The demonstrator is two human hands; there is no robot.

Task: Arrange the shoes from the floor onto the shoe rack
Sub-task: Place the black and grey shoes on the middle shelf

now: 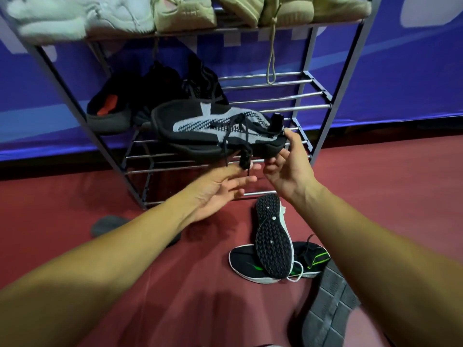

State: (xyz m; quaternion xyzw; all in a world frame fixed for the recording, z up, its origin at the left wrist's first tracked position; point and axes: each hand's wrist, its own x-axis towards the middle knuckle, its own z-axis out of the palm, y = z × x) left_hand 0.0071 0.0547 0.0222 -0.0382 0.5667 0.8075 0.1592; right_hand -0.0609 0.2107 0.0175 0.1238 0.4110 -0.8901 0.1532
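1. The black-and-grey knit sneaker [218, 126] hovers at the shoe rack's [288, 96] middle shelf. The right hand [288, 169] grips its heel, and the left hand [215, 191] is open-fingered under the dangling laces.
2. Placing step, I'd say: next, slide it toward one o'clock onto the bare bars.
3. Black shoes [150, 96] crowd ten o'clock, while green-trimmed sneakers [273, 236] wait on the floor at five.

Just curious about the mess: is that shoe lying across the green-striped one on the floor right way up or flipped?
Flipped. The upturned shoe shows its black treaded sole facing up, resting across the green-striped shoe.
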